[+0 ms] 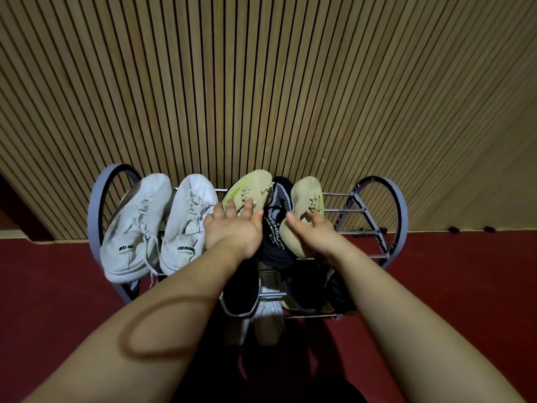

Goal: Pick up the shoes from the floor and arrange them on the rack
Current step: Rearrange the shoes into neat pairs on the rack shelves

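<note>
A grey metal shoe rack (374,210) with round end frames stands against the slatted wall. Its top tier holds two white sneakers (136,228) (189,225) on the left, then a beige shoe with lime trim (252,187), a black patterned shoe (279,216) and a second beige shoe (305,210). My left hand (232,231) lies flat on the heel part of the first beige shoe, fingers spread. My right hand (313,231) grips the second beige shoe at its side. The black shoe sits wedged between the two beige ones.
Lower tiers hold dark shoes (241,289) and a white shoe (268,312), partly hidden by my arms. The floor (465,286) is dark red. A wooden slatted wall (261,82) rises right behind the rack. The right end of the top tier is bare bars.
</note>
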{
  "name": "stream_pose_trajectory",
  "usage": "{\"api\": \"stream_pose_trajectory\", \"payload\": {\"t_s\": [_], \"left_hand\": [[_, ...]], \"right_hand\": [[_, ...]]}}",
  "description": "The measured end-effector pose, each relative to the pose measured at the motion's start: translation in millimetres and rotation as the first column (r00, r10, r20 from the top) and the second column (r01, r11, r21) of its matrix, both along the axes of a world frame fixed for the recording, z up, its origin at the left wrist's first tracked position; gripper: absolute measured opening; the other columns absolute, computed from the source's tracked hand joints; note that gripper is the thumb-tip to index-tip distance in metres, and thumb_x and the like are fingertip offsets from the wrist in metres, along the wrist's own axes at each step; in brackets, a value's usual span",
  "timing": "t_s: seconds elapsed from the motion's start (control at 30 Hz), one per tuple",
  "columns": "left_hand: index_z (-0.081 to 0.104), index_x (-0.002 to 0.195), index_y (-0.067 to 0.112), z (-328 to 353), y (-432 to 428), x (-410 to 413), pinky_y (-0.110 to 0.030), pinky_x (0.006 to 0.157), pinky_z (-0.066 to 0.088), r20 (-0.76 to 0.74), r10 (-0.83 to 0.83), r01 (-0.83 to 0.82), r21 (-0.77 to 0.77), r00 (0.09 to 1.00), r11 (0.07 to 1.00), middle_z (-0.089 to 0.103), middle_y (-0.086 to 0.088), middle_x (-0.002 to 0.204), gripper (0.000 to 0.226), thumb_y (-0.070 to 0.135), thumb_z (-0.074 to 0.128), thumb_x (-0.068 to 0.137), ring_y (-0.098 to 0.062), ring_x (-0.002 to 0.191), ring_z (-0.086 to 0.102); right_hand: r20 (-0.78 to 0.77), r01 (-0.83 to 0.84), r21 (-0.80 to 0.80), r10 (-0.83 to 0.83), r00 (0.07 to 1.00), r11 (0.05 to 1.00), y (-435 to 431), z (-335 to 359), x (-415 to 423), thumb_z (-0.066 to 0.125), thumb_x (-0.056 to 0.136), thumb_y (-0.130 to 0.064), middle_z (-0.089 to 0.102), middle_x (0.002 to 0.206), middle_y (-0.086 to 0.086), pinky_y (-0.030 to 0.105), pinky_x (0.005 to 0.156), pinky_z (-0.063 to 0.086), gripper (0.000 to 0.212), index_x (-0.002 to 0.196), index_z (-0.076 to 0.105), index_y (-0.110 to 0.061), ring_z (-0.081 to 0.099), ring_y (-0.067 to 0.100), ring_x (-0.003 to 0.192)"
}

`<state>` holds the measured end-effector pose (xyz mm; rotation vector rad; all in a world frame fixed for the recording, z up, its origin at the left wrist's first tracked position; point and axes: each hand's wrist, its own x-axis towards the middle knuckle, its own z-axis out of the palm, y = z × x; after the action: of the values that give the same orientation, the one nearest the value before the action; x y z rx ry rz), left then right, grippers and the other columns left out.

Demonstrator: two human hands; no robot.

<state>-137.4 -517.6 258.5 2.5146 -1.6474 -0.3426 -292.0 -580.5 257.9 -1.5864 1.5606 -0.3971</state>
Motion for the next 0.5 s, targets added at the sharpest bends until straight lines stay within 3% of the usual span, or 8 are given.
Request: {"api": "stream_pose_trajectory", "payload": {"t_s": [0.17, 0.37, 0.5], "left_hand": [[0.005, 0.150, 0.035, 0.1, 0.8, 0.9, -0.045, 0.113, 0.009, 0.016, -0.011, 0.011, 0.001, 1.000, 1.000, 0.006, -0.006, 0.159, 0.057, 0.054, 0.006, 0.097, -0.031, 0.145, 0.004], [0.003, 0.150, 0.038, 0.3, 2.1, 3.1, -0.047, 0.112, 0.013, 0.066, -0.030, 0.028, 0.027, 0.997, 0.999, 0.005, -0.007, 0.159, 0.059, 0.059, 0.008, 0.094, -0.035, 0.144, 0.006], [0.004, 0.149, 0.040, 1.7, -0.6, 0.3, -0.048, 0.111, 0.013, 0.070, -0.023, 0.020, 0.043, 0.997, 0.999, 0.005, -0.007, 0.159, 0.059, 0.060, 0.008, 0.094, -0.035, 0.143, 0.007]], "right_hand": [[-0.009, 0.080, -0.122, -0.081, 0.997, 0.989, -0.4, -0.9, 2.3, 0.057, 0.086, -0.042, 0.036, 0.144, 0.011, 0.039, 0.104, 0.039, 0.065, 0.141, 0.033, -0.018, 0.045, 0.031, 0.125], [-0.417, -0.098, -0.413, -0.093, 0.904, 0.906, -11.8, -4.5, -51.2, 0.050, 0.091, -0.041, 0.031, 0.146, 0.007, 0.041, 0.097, 0.037, 0.056, 0.141, 0.037, -0.019, 0.039, 0.037, 0.123], [-0.672, -0.215, -0.323, -0.064, 0.737, 0.922, -27.6, -18.0, -108.6, 0.047, 0.091, -0.046, 0.031, 0.150, 0.003, 0.041, 0.099, 0.028, 0.054, 0.141, 0.037, -0.026, 0.037, 0.034, 0.128]]}}
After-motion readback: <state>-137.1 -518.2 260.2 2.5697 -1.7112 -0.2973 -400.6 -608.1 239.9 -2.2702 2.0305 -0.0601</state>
